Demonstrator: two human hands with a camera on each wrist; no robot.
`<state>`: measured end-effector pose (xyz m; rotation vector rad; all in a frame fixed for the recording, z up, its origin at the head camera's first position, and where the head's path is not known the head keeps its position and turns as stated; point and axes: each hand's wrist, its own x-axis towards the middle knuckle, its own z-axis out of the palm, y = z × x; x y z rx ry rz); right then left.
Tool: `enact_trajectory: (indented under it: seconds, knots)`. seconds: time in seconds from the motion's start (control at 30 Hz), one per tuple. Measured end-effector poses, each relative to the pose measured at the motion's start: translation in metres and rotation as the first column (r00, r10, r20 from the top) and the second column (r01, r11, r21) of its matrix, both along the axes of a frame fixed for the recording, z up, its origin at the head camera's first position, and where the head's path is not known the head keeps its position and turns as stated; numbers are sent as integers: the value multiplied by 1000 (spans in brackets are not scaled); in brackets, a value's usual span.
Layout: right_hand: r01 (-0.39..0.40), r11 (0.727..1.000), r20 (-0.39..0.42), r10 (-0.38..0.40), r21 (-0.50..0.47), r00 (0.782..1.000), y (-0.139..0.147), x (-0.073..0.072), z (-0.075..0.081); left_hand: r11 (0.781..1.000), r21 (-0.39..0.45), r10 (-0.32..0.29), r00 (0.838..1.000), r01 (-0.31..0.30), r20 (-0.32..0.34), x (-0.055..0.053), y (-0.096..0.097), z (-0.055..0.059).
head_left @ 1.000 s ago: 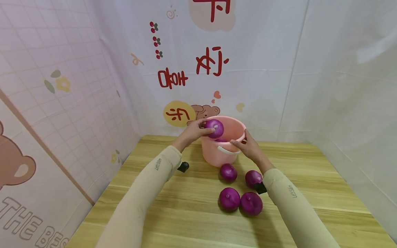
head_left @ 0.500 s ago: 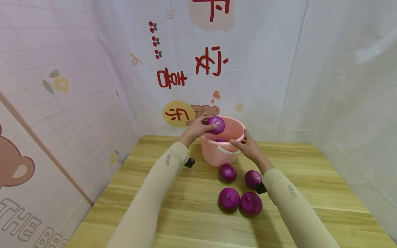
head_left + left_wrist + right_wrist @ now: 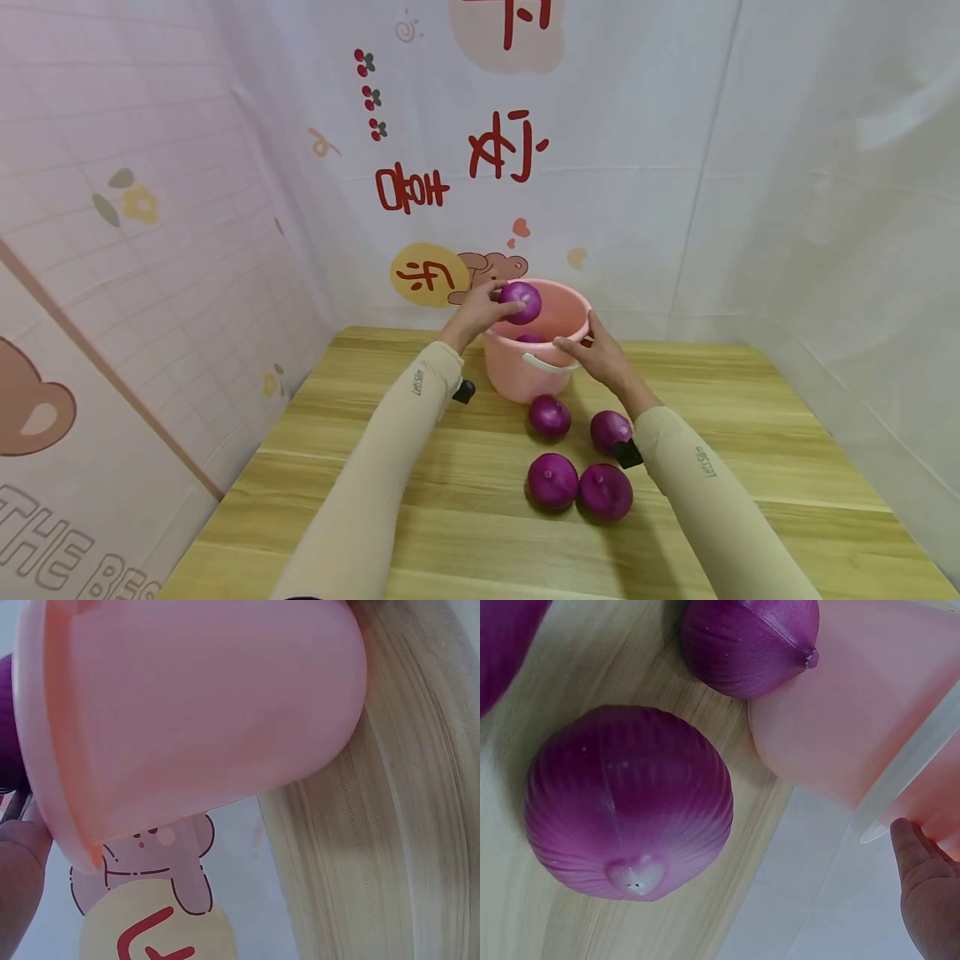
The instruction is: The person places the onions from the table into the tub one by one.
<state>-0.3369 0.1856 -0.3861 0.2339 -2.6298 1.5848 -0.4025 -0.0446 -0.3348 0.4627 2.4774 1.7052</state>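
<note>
While the left hand [image 3: 476,313] pinches a purple onion [image 3: 527,297] between thumb and fingers, mid-frame at the mouth of the pink bucket [image 3: 519,377], the right hand [image 3: 602,358] grips the rim's right side; within the last second that onion has risen slightly, so it sits ready but unreleased, another onion [image 3: 531,339] showing inside and four onions [image 3: 552,481] on the table [image 3: 450,533], lower centre

Wood-grained table [image 3: 457,508]; behind it, a white fabric backdrop [image 3: 622,167] printed with red characters [image 3: 497,150]; to the table's left, a pale grid-patterned panel [image 3: 202,275]; to its right, a creased sheet [image 3: 862,292].
</note>
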Motion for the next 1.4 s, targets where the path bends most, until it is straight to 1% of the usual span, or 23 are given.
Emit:
enact_trajectory:
  seconds: [0.17, 0.23, 0.43, 0.57, 0.67, 0.93, 1.07, 1.27, 1.4]
  knots:
    - [-3, 1000, -13, 3, 1, 1000, 1, -1, -2, 999, -37, 13, 1000, -13, -10, 1, -1, -4]
    - [-3, 1000, -18, 3, -1, 1000, 1, -2, -3, 999, -44, 5, 1000, -6, -18, 1, -2, -3]
    - [-3, 1000, -18, 3, 0, 1000, 0, -1, -2, 999, -46, -17, 1000, 17, -12, 2, -5, -1]
    - [-6, 1000, -12, 6, -2, 1000, 0, 0, -2, 999, -36, -23, 1000, 23, -5, 3, -9, 2]
    - [-10, 1000, -8, 10, -3, 1000, 0, -1, -2, 999, -23, -31, 999, 31, -13, 4, -11, 4]
    - [-16, 999, -17, 15, -28, 1000, -1, -2, -2, 997, 26, -74, 997, 75, -30, 9, -15, 8]
    - [-9, 1000, -11, 9, -23, 1000, -1, -2, -3, 994, 43, -98, 995, 99, -31, 12, -16, 8]
    - [-4, 1000, 0, 4, -17, 1000, -1, -1, -2, 993, 20, -116, 993, 117, -29, 18, -19, 8]
    - [-10, 1000, -3, 10, -10, 1000, -1, -1, -2, 992, 18, -121, 993, 121, -9, 22, -21, 8]
